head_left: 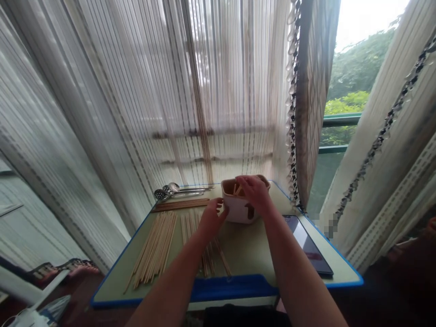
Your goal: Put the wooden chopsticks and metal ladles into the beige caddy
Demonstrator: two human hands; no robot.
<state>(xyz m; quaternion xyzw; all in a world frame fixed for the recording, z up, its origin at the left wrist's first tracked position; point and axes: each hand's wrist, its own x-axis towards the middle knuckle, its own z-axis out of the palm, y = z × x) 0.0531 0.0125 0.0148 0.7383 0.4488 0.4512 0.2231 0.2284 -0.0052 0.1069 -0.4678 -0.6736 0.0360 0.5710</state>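
A white two-part utensil holder (236, 214) with a brown inside and a dark mark on its front stands at the back of the small table. My right hand (256, 190) reaches over its top, fingers bent around pale chopsticks (235, 189) whose ends show in the left opening; the fingertips are partly hidden. At the holder's left side is my left hand (213, 218), fingers apart, with the thumb at its wall. Under and beside my left forearm lies a loose group of light wooden chopsticks (186, 229). A larger row of them (156, 247) lies farther left.
Several metal skimmers and ladles (166, 190) lie at the back left, with darker brown chopsticks (180, 204) in front of them. A phone (308, 245) rests along the right side. The table (252, 254) has a blue edge, and curtains (235, 91) hang behind it.
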